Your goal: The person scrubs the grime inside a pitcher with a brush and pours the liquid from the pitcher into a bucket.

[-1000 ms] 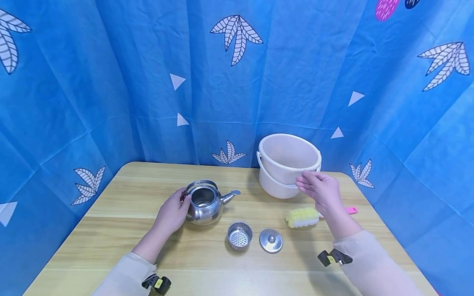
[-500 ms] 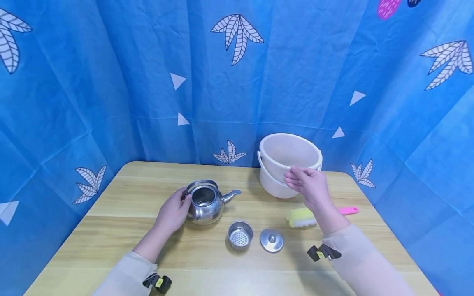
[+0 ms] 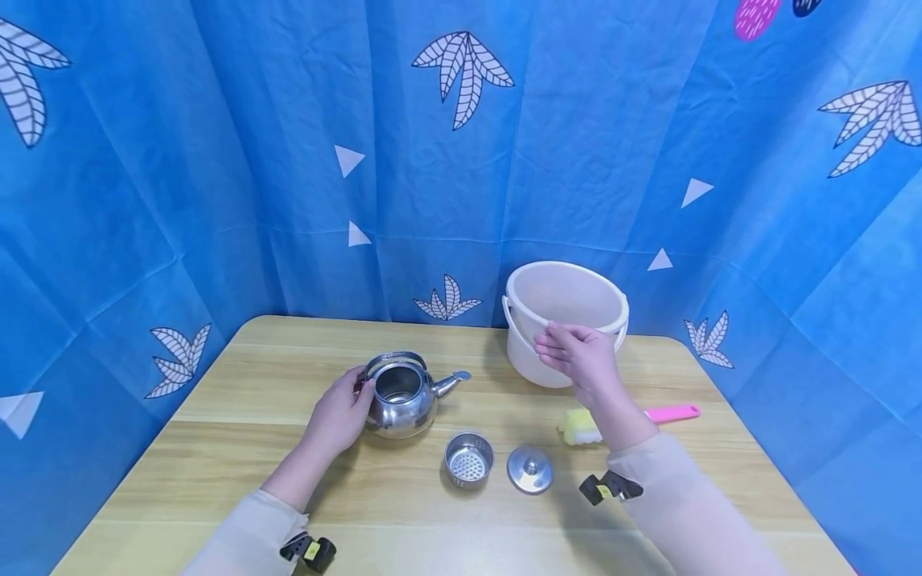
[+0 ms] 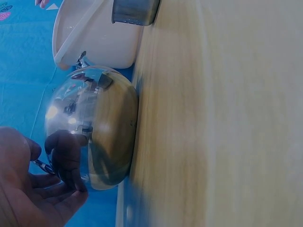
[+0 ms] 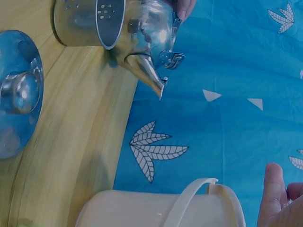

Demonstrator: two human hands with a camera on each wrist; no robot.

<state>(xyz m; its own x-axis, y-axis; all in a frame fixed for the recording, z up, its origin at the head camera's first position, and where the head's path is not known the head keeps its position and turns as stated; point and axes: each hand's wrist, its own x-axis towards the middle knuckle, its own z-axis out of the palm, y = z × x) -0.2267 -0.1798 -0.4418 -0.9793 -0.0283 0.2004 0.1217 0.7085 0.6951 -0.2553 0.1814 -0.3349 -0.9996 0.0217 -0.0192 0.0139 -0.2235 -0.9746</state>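
Note:
A shiny steel teapot (image 3: 403, 418) stands uncovered on the wooden table, its spout pointing right. My left hand (image 3: 342, 412) holds it at the handle side, thumb near the rim; in the left wrist view, fingers curl against its rounded body (image 4: 113, 125). Above the table, in front of a white bucket (image 3: 531, 370), hovers my right hand (image 3: 587, 366), fingers loosely bent with nothing seen in them. A perforated steel strainer cup (image 3: 468, 466) and a round steel lid (image 3: 530, 470) lie side by side nearer the front.
A brush with a yellow and white sponge head (image 3: 579, 427) and a pink handle (image 3: 673, 414) lies at the right, partly hidden by the right forearm. Blue patterned curtain (image 3: 302, 176) encloses the back and sides of the wooden table (image 3: 194, 472).
My right hand has drifted left across the front of the bucket, uncovering more of the brush's pink handle and covering more of its head. The left hand and teapot stay put.

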